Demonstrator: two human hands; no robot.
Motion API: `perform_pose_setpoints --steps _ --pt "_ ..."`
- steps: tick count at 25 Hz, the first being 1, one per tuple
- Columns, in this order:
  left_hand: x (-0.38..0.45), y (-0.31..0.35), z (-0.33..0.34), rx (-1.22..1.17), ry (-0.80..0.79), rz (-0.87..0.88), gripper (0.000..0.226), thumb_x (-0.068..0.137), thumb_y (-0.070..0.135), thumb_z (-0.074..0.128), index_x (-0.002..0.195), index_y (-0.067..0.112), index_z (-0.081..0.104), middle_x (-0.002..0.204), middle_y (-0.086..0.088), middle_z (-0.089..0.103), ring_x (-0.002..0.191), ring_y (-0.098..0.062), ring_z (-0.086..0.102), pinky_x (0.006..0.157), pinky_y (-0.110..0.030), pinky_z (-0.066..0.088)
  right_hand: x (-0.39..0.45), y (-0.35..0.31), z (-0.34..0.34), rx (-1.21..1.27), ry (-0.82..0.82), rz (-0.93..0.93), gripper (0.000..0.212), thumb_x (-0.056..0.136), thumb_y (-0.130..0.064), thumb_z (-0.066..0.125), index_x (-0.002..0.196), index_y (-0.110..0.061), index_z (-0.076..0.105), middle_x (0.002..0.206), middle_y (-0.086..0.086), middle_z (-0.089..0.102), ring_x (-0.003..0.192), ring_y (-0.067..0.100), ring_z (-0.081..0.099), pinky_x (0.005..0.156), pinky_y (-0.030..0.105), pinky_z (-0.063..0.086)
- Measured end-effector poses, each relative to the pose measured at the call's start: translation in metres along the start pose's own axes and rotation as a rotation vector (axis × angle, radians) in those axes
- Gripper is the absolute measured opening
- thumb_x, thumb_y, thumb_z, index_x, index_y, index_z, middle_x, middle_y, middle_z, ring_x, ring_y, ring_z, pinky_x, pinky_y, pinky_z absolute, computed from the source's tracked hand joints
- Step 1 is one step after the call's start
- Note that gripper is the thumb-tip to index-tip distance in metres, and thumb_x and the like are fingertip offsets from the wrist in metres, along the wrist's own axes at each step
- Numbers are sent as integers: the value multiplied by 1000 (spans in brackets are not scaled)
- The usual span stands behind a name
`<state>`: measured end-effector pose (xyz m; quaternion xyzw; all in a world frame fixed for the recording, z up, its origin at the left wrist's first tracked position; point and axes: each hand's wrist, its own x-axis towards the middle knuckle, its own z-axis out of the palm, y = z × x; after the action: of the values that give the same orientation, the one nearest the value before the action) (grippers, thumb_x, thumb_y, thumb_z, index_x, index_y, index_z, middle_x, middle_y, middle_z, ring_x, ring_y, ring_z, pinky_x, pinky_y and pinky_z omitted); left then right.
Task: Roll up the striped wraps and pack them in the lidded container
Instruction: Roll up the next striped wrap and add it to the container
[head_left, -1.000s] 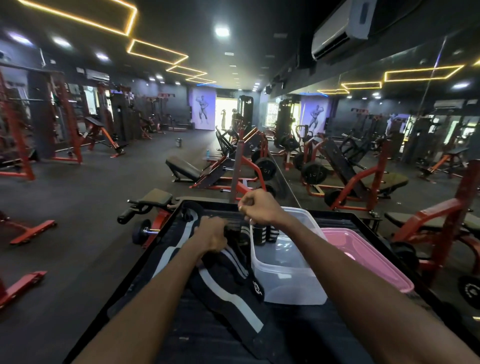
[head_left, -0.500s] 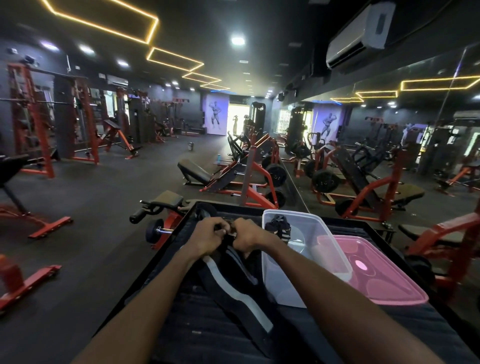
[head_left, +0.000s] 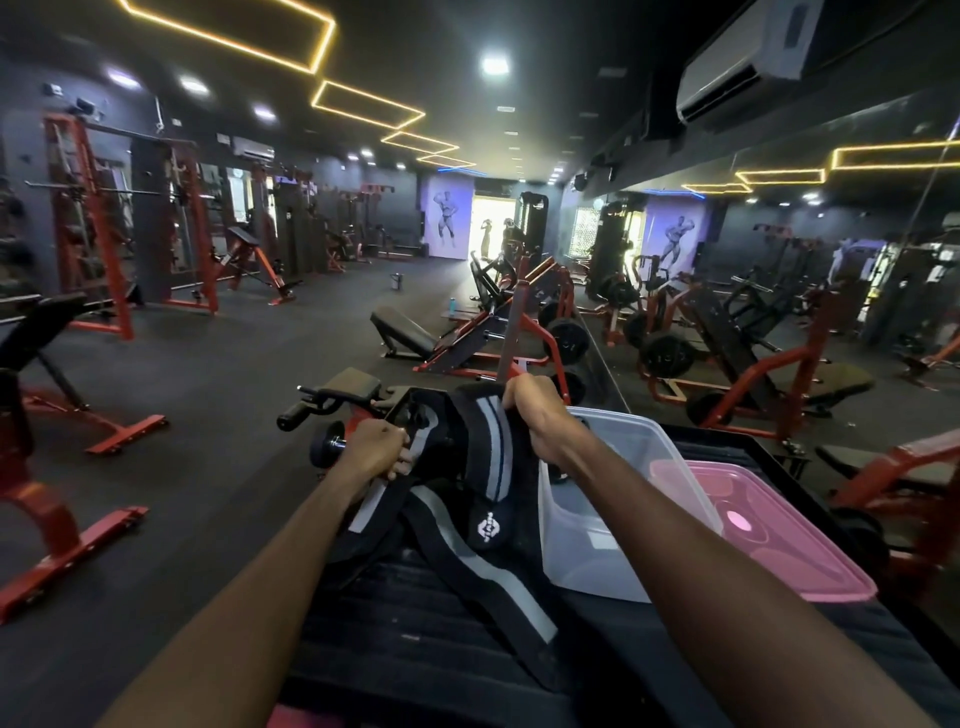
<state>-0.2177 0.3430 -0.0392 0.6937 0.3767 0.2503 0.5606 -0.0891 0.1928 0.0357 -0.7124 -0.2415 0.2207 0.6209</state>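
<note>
A black wrap with grey stripes is lifted above the black table. My right hand grips its upper end, and its lower end with a white logo hangs down. My left hand is closed on a striped strap to the left. Another length of striped wrap trails across the table. A clear plastic container stands open just right of the wraps, with a dark rolled item partly hidden inside behind my right wrist. Its pink lid lies to the right.
The table's raised black edge runs behind the container. A dumbbell and red bench frame stand just beyond the table's far left corner. Red gym machines fill the floor ahead, and a mirror wall runs along the right.
Both hands were close together low on the table. They have since moved apart and up, the right lifting a wrap so its logo end hangs free.
</note>
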Motion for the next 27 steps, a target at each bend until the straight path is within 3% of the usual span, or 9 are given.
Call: perform_pose_setpoints --steps 4,8,11,13,17,18,20,22,27 --pt "-19 18 2 -145 -255 -197 55 99 56 43 84 8 66 77 -17 72 57 -29 65 50 -25 47 -5 7 6 183 -258 174 28 87 -21 58 107 -6 71 108 18 73 93 31 69 95 45 52" --pt "-26 33 13 -235 -235 -112 16 94 26 62 85 14 68 72 -7 64 62 -20 58 57 -30 45 -12 16 10 73 -327 241 26 92 -24 62 105 -3 70 100 17 74 90 30 70 92 45 55" --pt "-29 30 17 -212 -276 -47 12 96 18 60 91 13 69 75 -4 70 70 -18 64 65 -34 51 -8 22 4 -13 -182 179 21 90 -14 64 105 1 68 101 19 74 93 31 73 91 51 57" --pt "-26 22 16 -159 -211 5 15 99 18 56 99 8 68 80 -7 71 68 -20 65 60 -34 54 -6 21 1 -135 -65 43 13 88 -8 65 94 2 69 92 14 73 87 25 71 84 38 58" --pt "-10 -3 8 327 124 189 23 85 27 51 69 12 56 90 -22 70 88 -39 67 78 -45 53 2 8 -3 -268 88 -292 10 87 -3 60 81 -10 62 80 8 55 80 19 52 71 32 44" --pt "-10 -8 6 467 150 171 26 78 39 50 72 15 56 98 -23 69 99 -42 65 86 -48 51 5 6 -3 -345 117 -341 7 89 -6 59 84 -11 61 85 6 57 83 18 53 76 33 46" --pt "-14 -17 8 702 99 33 55 75 58 56 110 15 60 129 -18 59 126 -42 50 105 -52 40 13 9 -2 -573 129 -378 5 93 -13 57 97 -14 56 101 5 61 93 21 56 83 35 44" --pt "-16 -24 13 856 65 -30 76 80 60 64 137 14 43 149 -21 38 141 -43 30 113 -57 24 21 21 1 -770 94 -335 17 91 -16 57 107 -12 51 114 11 61 103 30 58 85 37 46" --pt "-12 -24 13 848 139 -21 74 83 48 68 136 8 36 144 -23 45 136 -45 36 111 -56 26 16 32 19 -1149 116 -437 23 81 -17 66 103 -11 59 120 15 56 113 38 51 94 50 48"
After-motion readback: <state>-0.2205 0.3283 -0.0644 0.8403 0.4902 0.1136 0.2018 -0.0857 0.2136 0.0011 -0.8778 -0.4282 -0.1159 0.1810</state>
